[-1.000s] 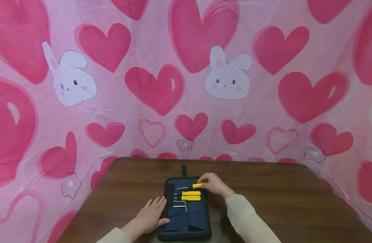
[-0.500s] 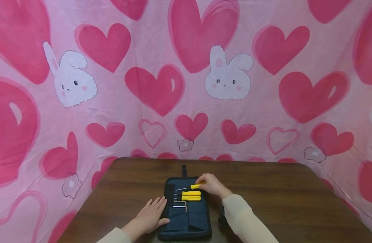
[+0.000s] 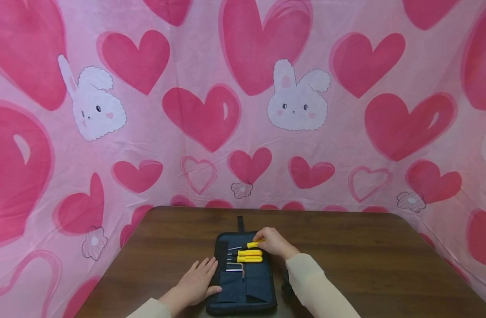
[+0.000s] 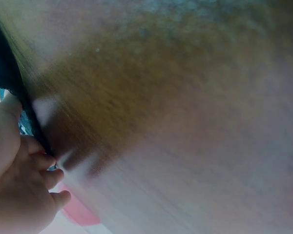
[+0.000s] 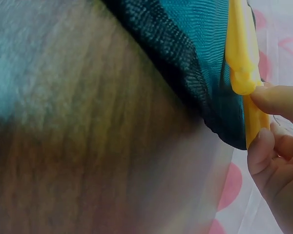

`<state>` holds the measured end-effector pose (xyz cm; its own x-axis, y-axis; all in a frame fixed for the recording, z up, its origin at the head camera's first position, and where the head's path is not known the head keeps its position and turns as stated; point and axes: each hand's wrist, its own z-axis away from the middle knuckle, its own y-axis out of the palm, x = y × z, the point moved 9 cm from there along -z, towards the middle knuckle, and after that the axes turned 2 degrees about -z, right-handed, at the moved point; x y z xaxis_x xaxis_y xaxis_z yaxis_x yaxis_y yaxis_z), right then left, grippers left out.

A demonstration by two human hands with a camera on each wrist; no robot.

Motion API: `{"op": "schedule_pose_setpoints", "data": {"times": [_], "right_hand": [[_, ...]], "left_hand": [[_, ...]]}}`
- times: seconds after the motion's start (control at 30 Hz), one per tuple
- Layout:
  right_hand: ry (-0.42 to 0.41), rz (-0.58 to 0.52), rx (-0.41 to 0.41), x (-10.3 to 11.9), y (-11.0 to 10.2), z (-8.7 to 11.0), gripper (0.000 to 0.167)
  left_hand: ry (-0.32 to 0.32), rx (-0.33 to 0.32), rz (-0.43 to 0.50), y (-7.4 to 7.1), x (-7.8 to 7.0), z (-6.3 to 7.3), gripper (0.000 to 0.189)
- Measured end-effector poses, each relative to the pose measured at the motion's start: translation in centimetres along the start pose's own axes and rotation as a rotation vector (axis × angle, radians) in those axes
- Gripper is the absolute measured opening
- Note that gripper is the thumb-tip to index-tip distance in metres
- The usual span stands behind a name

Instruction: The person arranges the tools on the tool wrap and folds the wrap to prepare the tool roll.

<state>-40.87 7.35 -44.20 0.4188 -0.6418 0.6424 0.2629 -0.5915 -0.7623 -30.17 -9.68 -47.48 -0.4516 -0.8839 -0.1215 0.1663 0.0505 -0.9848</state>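
Note:
A dark blue tool pouch (image 3: 262, 285) lies spread open on the table. My right hand (image 3: 276, 244) pinches the yellow handle of a screwdriver (image 3: 251, 244) over its far part, shaft pointing left toward the black elastic loops (image 3: 223, 254). In the right wrist view, thumb and fingers grip that yellow handle (image 5: 254, 119), partly behind another handle (image 5: 241, 58). Two yellow screwdrivers (image 3: 250, 259) sit side by side in the loops, with L-shaped hex keys (image 3: 235, 264) nearer me. My left hand (image 3: 197, 280) rests flat, fingers extended, on the pouch's left edge.
The brown wooden table (image 3: 366, 256) reaches back to a pink cloth (image 3: 211, 176) with hearts and rabbits. A black strap (image 3: 240, 223) sticks out from the pouch's far edge. Something black (image 3: 286, 285) shows beneath the right sleeve.
My right hand has moved slightly left with the screwdriver, bringing its tip closer to the loops. The left hand and the pouch have stayed still.

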Motion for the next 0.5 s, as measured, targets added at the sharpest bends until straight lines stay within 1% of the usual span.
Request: {"op": "schedule_pose_setpoints", "data": {"times": [0.13,0.37,0.5], "right_hand": [[0.016,-0.04,0.006,0.0,0.4,0.0,0.014],[0.1,-0.138,0.019,-0.3,1.2,0.1,0.016],[0.126,-0.166,0.009,-0.5,1.5,0.0,0.016]], "left_hand": [[-0.004,0.001,-0.004,0.0,0.0,0.0,0.075],[-0.005,0.011,-0.001,0.1,0.0,-0.1,0.075],[-0.005,0.01,0.003,0.1,0.1,-0.1,0.076]]}}
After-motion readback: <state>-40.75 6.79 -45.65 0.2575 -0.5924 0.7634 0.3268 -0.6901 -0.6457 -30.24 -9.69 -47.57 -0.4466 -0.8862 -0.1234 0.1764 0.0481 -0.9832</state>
